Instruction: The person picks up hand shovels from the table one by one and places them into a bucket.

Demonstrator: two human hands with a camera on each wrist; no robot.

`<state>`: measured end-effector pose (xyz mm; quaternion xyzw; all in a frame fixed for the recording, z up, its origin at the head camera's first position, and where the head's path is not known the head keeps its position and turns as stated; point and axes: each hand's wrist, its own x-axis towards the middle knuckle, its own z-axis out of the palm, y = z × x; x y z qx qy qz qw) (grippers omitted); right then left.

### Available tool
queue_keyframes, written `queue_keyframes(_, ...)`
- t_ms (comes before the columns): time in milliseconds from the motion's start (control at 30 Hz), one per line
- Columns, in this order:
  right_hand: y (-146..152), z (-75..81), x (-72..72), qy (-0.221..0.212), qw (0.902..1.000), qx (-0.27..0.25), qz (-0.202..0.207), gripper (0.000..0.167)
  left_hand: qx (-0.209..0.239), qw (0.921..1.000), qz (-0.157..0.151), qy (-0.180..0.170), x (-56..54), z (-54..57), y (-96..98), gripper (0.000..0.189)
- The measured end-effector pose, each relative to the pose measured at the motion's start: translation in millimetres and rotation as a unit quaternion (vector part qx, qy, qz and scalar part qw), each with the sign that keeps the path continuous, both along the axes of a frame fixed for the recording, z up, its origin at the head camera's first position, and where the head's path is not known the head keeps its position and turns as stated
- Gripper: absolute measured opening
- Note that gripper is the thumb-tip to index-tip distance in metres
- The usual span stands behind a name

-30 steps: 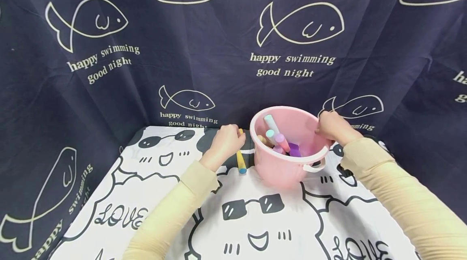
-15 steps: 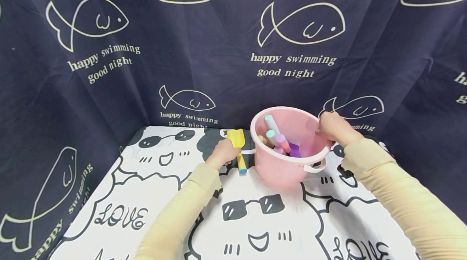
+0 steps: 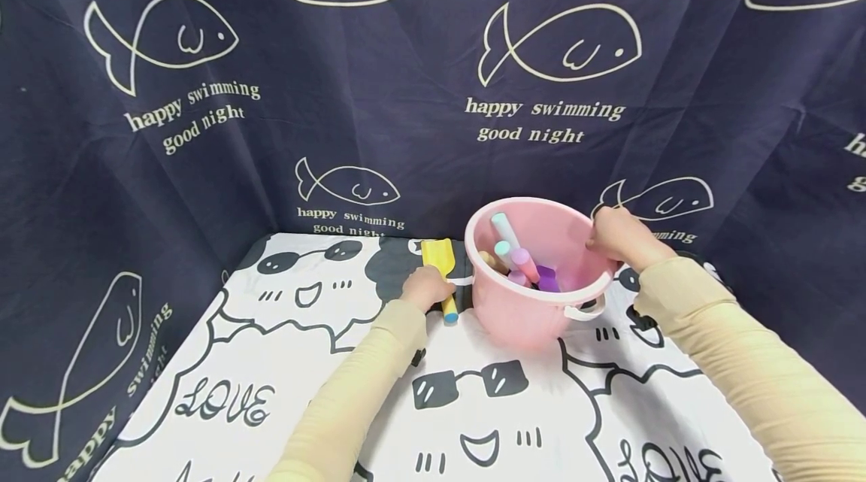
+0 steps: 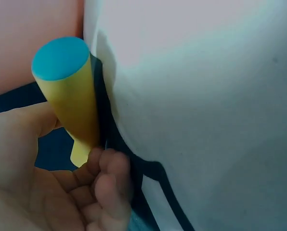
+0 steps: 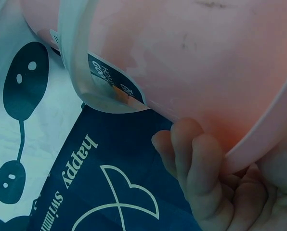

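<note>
A yellow toy shovel [image 3: 440, 254] with a blue end on its handle lies on the printed cloth, left of a pink bucket [image 3: 517, 320]. My left hand [image 3: 428, 287] covers the middle of the shovel. In the left wrist view, thumb and curled fingers [image 4: 110, 168] pinch the handle [image 4: 76, 106] from both sides. My right hand [image 3: 622, 235] grips the bucket's rim at the right, fingers outside and thumb side inside. The bucket leans slightly toward me. In it lie several toy pieces with pastel handles [image 3: 524, 264] and a purple piece [image 3: 548, 279]; their lower parts are hidden.
White cloth [image 3: 304, 362] with black cartoon faces covers the surface. A dark blue curtain [image 3: 419, 91] with fish drawings hangs right behind it and at both sides. The bucket's white handle [image 3: 585, 309] hangs down in front.
My left hand has come down from the shovel's upper part, swung left off it, then returned onto its middle, so the yellow blade now shows. Right hand and bucket stay put.
</note>
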<state>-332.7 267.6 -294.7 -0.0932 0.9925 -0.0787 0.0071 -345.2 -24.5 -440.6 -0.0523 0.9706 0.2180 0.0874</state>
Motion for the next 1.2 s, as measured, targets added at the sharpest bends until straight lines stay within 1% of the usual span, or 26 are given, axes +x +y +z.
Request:
queue_keyframes(100, 0.4, -0.2, 0.5, 0.003, 1.0000, 0.003, 0.001, 0.019, -0.034, 0.9994, -0.009, 0.002, 0.5, 1.4, 3.7, 0.040)
queue_keyframes(167, 0.4, -0.3, 0.8, 0.003, 1.0000, 0.005, 0.001, 0.019, -0.046, 0.9989, -0.012, -0.001, 1.1, 2.7, 5.1, 0.041)
queue_keyframes(267, 0.0, -0.5, 0.8, 0.004, 1.0000, 0.008, -0.001, 0.019, -0.052, 0.9986, -0.013, -0.004, 1.3, 3.8, 5.9, 0.039)
queue_keyframes(400, 0.3, -1.7, -0.3, 0.008, 0.9998, 0.015, 0.001, 0.020, -0.047, 0.9988, -0.009, -0.007, 0.7, 3.6, 4.4, 0.036)
queue_keyframes(500, 1.0, -2.9, -1.4, 0.012, 0.9998, 0.014, 0.002, 0.019, -0.054, 0.9985, -0.009, -0.012, -0.4, 3.1, 1.3, 0.034)
queue_keyframes(633, 1.6, -3.0, -1.2, 0.012, 0.9999, 0.008, 0.000, 0.019, -0.068, 0.9974, -0.008, -0.022, -2.0, 5.6, -4.3, 0.033)
queue_keyframes(833, 1.8, -1.7, -0.9, 0.011, 0.9999, 0.011, 0.001, 0.019, -0.071, 0.9971, 0.001, -0.028, -4.6, 16.1, -14.7, 0.030)
queue_keyframes(1000, 1.8, -0.5, -0.8, 0.008, 0.9999, 0.008, 0.000, 0.020, -0.058, 0.9976, 0.013, -0.035, -4.9, 26.6, -24.0, 0.028)
queue_keyframes(1100, 1.4, 0.2, -1.4, 0.006, 0.9999, 0.009, 0.000, 0.020, -0.065, 0.9974, 0.007, -0.031, -4.8, 31.4, -30.7, 0.027)
queue_keyframes(1200, 1.8, 0.0, -2.1, 0.005, 0.9999, 0.010, 0.001, 0.020, -0.074, 0.9970, -0.004, -0.022, -4.2, 36.6, -37.2, 0.031)
